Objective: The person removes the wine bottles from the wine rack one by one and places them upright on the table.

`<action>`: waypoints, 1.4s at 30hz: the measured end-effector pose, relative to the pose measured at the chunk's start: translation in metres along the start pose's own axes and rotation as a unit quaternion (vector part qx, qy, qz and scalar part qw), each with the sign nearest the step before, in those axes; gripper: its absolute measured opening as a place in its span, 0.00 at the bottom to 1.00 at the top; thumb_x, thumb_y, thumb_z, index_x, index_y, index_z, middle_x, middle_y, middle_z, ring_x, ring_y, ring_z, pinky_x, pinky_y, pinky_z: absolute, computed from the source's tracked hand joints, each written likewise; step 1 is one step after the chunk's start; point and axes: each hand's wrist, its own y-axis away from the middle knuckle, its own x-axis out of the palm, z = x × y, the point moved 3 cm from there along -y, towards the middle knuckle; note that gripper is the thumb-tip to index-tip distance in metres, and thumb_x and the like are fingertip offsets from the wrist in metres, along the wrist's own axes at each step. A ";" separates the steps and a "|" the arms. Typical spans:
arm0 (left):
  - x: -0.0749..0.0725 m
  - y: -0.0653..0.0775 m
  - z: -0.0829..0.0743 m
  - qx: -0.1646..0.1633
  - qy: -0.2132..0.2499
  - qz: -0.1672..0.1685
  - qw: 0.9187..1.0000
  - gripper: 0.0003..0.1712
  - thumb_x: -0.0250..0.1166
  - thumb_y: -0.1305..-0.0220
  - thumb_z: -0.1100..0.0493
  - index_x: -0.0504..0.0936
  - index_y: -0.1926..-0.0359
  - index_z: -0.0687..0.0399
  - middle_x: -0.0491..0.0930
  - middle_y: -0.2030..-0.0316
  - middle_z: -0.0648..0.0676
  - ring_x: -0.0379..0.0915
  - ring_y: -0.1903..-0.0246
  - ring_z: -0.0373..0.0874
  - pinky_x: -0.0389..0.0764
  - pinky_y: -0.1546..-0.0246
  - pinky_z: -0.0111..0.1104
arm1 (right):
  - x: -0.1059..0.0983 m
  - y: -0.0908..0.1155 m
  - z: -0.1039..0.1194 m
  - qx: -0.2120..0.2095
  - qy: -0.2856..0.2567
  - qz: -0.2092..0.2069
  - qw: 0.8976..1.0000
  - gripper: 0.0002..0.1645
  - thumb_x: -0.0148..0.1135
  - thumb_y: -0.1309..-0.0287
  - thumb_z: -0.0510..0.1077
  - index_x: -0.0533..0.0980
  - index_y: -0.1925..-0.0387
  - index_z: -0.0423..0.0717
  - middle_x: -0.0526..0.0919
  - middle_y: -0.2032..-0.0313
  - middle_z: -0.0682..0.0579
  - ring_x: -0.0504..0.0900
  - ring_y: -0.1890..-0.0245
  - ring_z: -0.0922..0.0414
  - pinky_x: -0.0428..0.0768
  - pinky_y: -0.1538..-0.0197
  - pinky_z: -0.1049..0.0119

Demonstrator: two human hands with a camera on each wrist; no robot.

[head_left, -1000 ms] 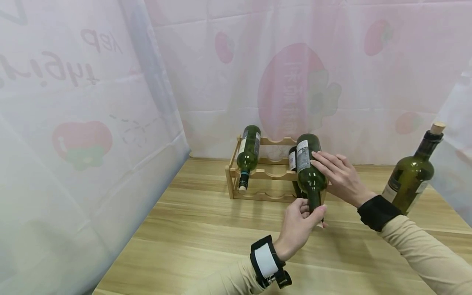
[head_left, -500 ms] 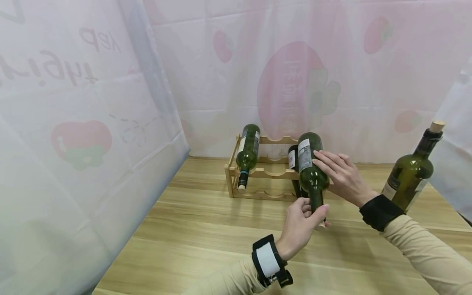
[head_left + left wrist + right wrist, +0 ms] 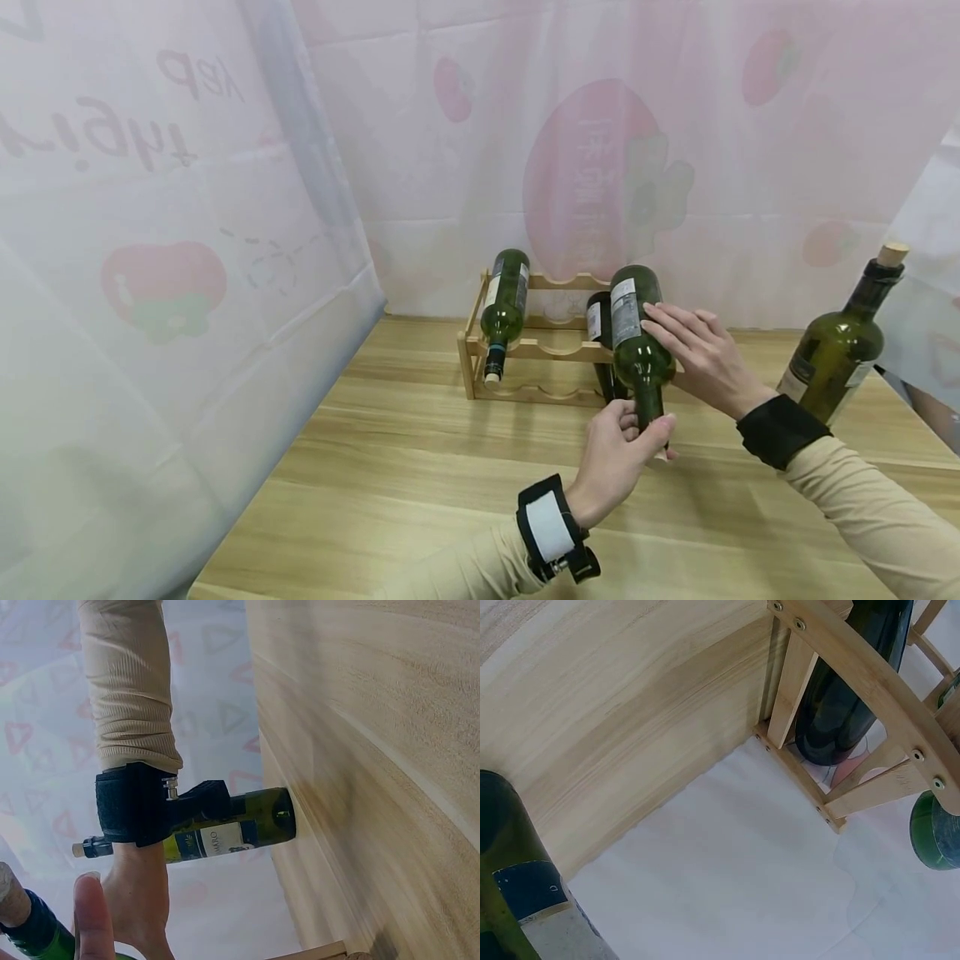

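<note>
A green wine bottle (image 3: 636, 321) lies neck toward me at the right end of the wooden wine rack's (image 3: 558, 348) top tier. My left hand (image 3: 615, 454) pinches its neck near the cork, thumb on top. My right hand (image 3: 701, 354) rests on the right side of the bottle body with fairly straight fingers; its thumb is hidden. In the left wrist view, my left thumb (image 3: 94, 922) is beside the green neck (image 3: 41, 930). The bottle's green base (image 3: 936, 836) shows in the right wrist view. A dark bottle (image 3: 597, 321) lies partly hidden in the lower tier.
Another green bottle (image 3: 506, 304) lies in the rack's top left slot, neck toward me. A corked olive-green bottle (image 3: 840, 337) stands upright on the wooden table (image 3: 375, 500) at the right, behind my right wrist. Printed cloth (image 3: 480, 167) hangs behind and at the sides.
The bottle and both hands have shifted slightly right relative to the rack, with the hands keeping their contact. The cloth at the far right edge has moved.
</note>
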 end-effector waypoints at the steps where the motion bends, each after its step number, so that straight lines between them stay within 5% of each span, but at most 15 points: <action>1: 0.000 0.000 0.000 0.000 0.000 0.000 1.000 0.20 0.64 0.36 0.52 0.73 0.49 0.60 0.85 0.67 0.59 0.81 0.74 0.32 0.74 0.73 0.21 | 0.000 0.000 0.000 0.001 -0.001 -0.003 1.000 0.47 0.71 0.73 0.37 0.72 0.41 0.36 0.76 0.39 0.37 0.75 0.43 0.40 0.65 0.52 0.48; 9: 0.003 -0.001 0.000 -0.001 -0.002 0.005 1.000 0.19 0.65 0.36 0.52 0.73 0.50 0.58 0.85 0.67 0.60 0.81 0.74 0.32 0.77 0.72 0.22 | -0.003 0.001 -0.002 0.004 0.010 -0.013 1.000 0.30 0.49 0.39 0.51 0.72 0.41 0.37 0.76 0.40 0.37 0.75 0.43 0.41 0.64 0.53 0.48; 42: 0.010 0.001 0.001 0.006 -0.017 0.031 0.999 0.19 0.63 0.35 0.51 0.75 0.50 0.58 0.85 0.67 0.63 0.80 0.72 0.30 0.79 0.68 0.22 | -0.016 0.011 -0.003 -0.001 0.031 -0.018 0.999 0.28 0.47 0.36 0.50 0.73 0.42 0.37 0.77 0.42 0.37 0.75 0.44 0.41 0.65 0.54 0.47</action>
